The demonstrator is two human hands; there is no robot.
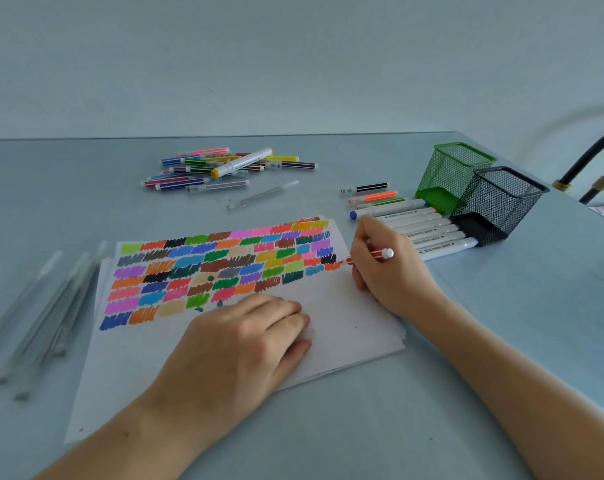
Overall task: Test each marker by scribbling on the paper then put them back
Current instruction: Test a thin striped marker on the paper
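Observation:
A white paper (345, 317) lies in front of me, its upper part filled with rows of coloured scribbles (224, 268). My right hand (387, 268) grips a thin orange-red marker (376, 255), tip touching the paper's right edge beside an orange scribble. My left hand (245, 341) rests on the paper, fingers curled under; whether it holds anything I cannot tell. A pile of thin striped markers (224, 168) with one thick white marker (241, 162) lies at the back.
A row of thick white markers (421, 226) lies right of the paper, with three thin markers (373, 194) behind it. A green mesh cup (452, 174) and a black mesh cup (497, 202) lie tipped at the right. Clear pens (51, 306) lie left; one (262, 195) lies mid-table.

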